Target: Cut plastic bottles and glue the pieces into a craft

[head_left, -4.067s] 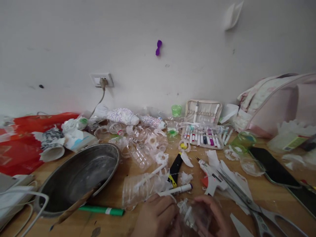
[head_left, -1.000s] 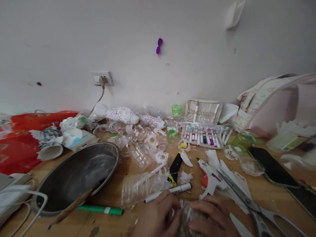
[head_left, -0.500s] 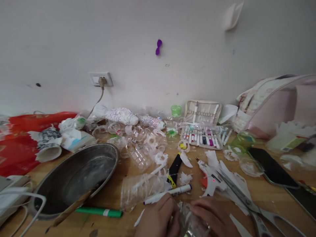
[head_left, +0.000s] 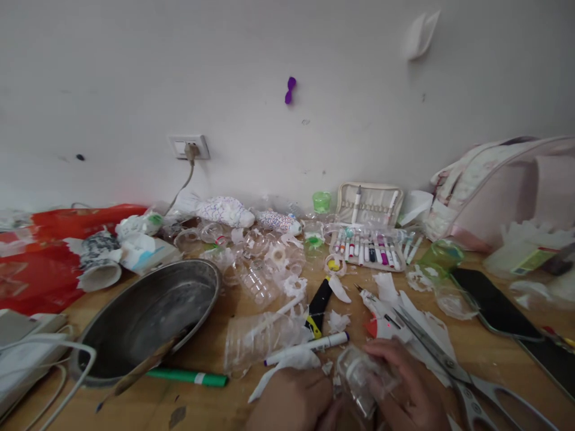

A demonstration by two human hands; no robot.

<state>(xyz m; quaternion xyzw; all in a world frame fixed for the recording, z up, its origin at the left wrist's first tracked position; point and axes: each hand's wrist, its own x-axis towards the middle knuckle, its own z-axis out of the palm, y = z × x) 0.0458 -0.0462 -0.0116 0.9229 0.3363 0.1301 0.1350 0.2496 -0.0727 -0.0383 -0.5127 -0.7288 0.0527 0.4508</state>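
At the front edge of the view my right hand (head_left: 411,389) is closed around a crumpled clear plastic bottle piece (head_left: 359,377). Beside it, on the left, my left hand (head_left: 291,398) has curled fingers close to that plastic; what they pinch, if anything, is hidden. A white scrap of paper or tissue (head_left: 290,362) lies just beyond my left knuckles. Behind that rests a white marker with a purple end (head_left: 309,347). Scissors with grey handles (head_left: 449,365) lie open to the right of my right hand, near a white glue gun (head_left: 381,317).
A dark metal basin (head_left: 148,317) with a paintbrush (head_left: 139,374) across its rim takes up the left. Clear bottle pieces (head_left: 258,281), a marker case (head_left: 368,239) and a black-and-yellow cutter (head_left: 318,305) crowd the middle. A phone (head_left: 494,302) and pink backpack (head_left: 503,191) sit right.
My right hand has raised and turned the clear plastic piece, so more of it shows. My left hand has shifted slightly lower, and the white scrap beyond it shows more. The view has shifted slightly.
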